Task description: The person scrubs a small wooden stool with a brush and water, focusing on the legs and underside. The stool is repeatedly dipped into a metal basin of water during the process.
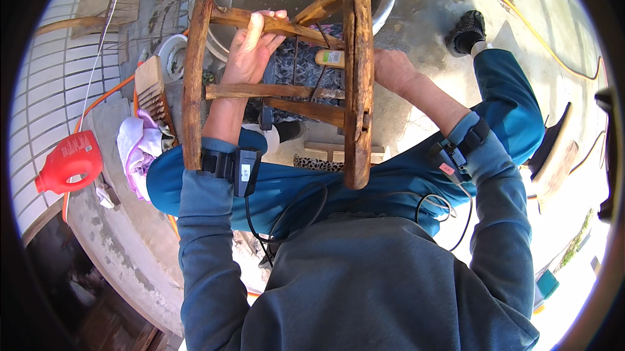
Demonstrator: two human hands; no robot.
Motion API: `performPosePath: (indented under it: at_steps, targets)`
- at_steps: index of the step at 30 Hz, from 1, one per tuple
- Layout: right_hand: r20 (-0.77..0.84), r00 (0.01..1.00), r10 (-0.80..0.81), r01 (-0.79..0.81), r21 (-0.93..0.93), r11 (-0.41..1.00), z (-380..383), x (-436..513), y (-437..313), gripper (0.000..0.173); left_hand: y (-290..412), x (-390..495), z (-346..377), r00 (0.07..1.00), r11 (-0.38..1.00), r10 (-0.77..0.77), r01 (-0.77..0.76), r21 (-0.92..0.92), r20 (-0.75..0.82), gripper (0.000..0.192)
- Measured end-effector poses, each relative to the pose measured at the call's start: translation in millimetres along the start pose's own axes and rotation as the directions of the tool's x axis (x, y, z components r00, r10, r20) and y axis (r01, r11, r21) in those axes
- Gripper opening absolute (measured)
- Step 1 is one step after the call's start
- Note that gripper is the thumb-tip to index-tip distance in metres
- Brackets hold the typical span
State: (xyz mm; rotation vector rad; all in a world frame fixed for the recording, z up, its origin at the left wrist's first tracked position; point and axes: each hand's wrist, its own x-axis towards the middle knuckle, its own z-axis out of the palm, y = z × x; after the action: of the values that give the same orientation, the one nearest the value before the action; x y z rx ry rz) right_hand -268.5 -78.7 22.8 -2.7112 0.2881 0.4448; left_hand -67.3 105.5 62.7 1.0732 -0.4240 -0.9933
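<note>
A wet, brown wooden stool frame (pixel 359 87) is held up in front of me, its legs pointing towards my lap. My left hand (pixel 249 51) grips an upper crossbar (pixel 298 31) from behind, fingertips curled over its top. My right hand (pixel 394 70) is beside the right leg, its fingers hidden behind the wood. A light wooden brush (pixel 329 58) with a label pokes out on that leg's other side, seemingly in my right hand. Beyond the frame stands a metal basin (pixel 389 2) of murky, bubbly water. Dark patterned fabric (pixel 305 65) shows below the crossbar.
To the left are a red detergent bottle (pixel 73 163), a ridged wooden washboard (pixel 152 87), a lilac cloth (pixel 136 148) and a white bucket (pixel 173 58). An orange hose (pixel 110 95) runs along the tiled wall (pixel 49 97). A yellow hose (pixel 517 12) crosses the concrete at right.
</note>
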Motion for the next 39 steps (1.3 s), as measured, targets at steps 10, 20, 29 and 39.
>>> performPosePath:
  at_steps: [10, 20, 29, 39]
  targets:
    - [-0.101, 0.990, 0.100, -0.083, 0.155, 0.984, 29, 30, 9, 0.027, 39, -15, 5, 0.951, 0.940, -0.290, 0.304, 0.152, -0.109, 0.067]
    - [-0.063, 0.978, 0.197, -0.169, 0.305, 0.937, 55, 51, 3, 0.031, 79, -51, 0, 0.853, 0.866, -0.497, 0.499, -0.030, -0.160, 0.061]
    - [-0.018, 0.980, 0.198, -0.181, 0.338, 0.924, 48, 49, -5, 0.030, 116, -122, 63, 0.875, 0.791, -0.319, 0.457, 0.406, -0.363, 0.064]
    - [-0.021, 0.968, 0.252, -0.218, 0.433, 0.875, 54, 56, 6, 0.030, 103, -113, 63, 0.932, 0.600, -0.014, 0.298, 0.743, -0.363, 0.075]
